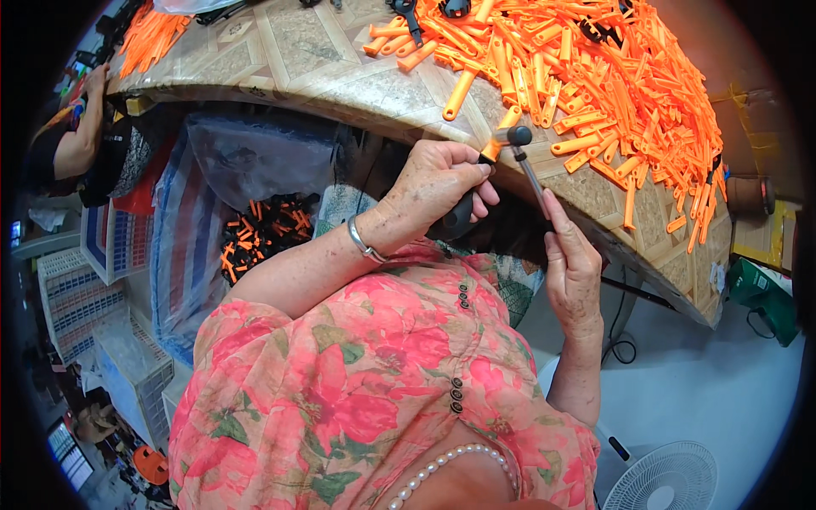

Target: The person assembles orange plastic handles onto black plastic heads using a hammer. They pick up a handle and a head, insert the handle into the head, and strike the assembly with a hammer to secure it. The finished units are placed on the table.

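Observation:
My left hand [433,183] is closed around a black handle [459,214], just off the table's front edge. An orange plastic piece [511,117] sticks out from the top of that handle, past my thumb. In my right hand [574,268] is a small hammer [530,174] with a thin metal shaft, gripped by the fingers low on it. Its dark, round-faced head lies right over the orange piece; whether the two touch I cannot tell. The hammer's grip is mostly hidden by my fingers.
A big heap of orange plastic pieces [612,93] covers the right of the patterned table [323,51], with a few black parts among them. Under the table, a striped bag [183,246] stands near a pile of black-and-orange pieces [268,231]. A white fan [663,480] stands lower right; another person's arm [81,140] shows far left.

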A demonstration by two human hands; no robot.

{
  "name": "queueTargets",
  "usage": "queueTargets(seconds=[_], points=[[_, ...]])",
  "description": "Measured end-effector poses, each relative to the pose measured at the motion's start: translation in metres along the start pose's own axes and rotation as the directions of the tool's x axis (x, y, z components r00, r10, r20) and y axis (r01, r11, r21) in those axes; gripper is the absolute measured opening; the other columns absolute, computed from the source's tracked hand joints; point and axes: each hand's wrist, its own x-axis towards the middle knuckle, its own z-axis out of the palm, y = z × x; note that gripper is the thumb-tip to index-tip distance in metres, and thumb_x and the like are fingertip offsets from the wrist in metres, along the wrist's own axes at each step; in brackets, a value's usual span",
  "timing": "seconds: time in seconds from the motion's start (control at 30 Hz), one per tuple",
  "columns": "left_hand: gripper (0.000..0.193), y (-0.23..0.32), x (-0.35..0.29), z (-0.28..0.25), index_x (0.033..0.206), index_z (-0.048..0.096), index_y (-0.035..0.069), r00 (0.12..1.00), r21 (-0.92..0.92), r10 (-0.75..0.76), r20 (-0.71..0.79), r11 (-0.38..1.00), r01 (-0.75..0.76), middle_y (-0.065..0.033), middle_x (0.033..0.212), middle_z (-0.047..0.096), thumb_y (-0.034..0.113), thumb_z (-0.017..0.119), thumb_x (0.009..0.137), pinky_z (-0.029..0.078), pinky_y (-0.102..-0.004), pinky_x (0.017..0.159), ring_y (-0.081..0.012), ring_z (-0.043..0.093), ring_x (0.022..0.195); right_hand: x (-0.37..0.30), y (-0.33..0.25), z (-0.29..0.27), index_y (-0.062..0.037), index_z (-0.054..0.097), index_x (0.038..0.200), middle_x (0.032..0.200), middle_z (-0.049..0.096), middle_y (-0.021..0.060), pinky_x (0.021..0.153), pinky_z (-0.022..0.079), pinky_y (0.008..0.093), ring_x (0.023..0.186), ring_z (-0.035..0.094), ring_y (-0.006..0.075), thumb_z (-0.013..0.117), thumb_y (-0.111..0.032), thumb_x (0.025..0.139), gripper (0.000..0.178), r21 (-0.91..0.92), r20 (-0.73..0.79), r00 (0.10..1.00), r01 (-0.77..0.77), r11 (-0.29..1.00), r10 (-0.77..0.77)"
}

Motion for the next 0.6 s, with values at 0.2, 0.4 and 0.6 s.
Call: queueTargets(seconds=[0.2,0.4,0.6], points=[[0.018,-0.009,-0.033,-0.034,0.109,0.061,-0.003,0.923,0.160,0.362,-0.127,0.926,-0.341,-0.0096,0.078,0.067,0.006,0.051,0.097,0.051,-0.0214,0.058,-0.0108,0.063,0.061,0.004,0.035,-0.035,-0.0110,0.045,0.143,0.119,0.062,0.0034,0.060,0.040,0.0167,0.068,0.043,0.0017,0.045,0.001,0.095,0.049,0.442,-0.288,0.826,-0.335,0.832,0.485],[0.018,-0.015,-0.072,-0.154,0.108,0.053,-0.004,0.504,0.014,0.417,-0.756,0.780,-0.626,-0.0151,0.094,0.066,0.010,0.049,0.098,0.053,-0.0298,0.074,-0.0202,0.066,0.081,-0.003,0.160,-0.103,-0.0065,0.043,0.143,0.113,0.061,0.0058,0.069,0.045,0.0193,0.077,0.050,0.0040,0.049,-0.007,0.096,0.047,0.405,-0.547,0.692,-0.273,0.872,0.471],[0.064,-0.039,-0.105,-0.238,0.141,0.031,-0.010,0.268,-0.312,-0.193,-0.944,0.787,-0.533,-0.0214,0.145,0.039,0.030,0.054,0.096,0.036,-0.0405,0.108,-0.0286,0.041,0.132,0.021,0.173,-0.101,0.0010,0.044,0.139,0.130,0.053,0.0137,0.100,0.042,0.0328,0.121,0.052,0.0220,0.053,-0.011,0.097,0.045,0.119,-0.515,0.777,-0.353,0.928,0.361]])
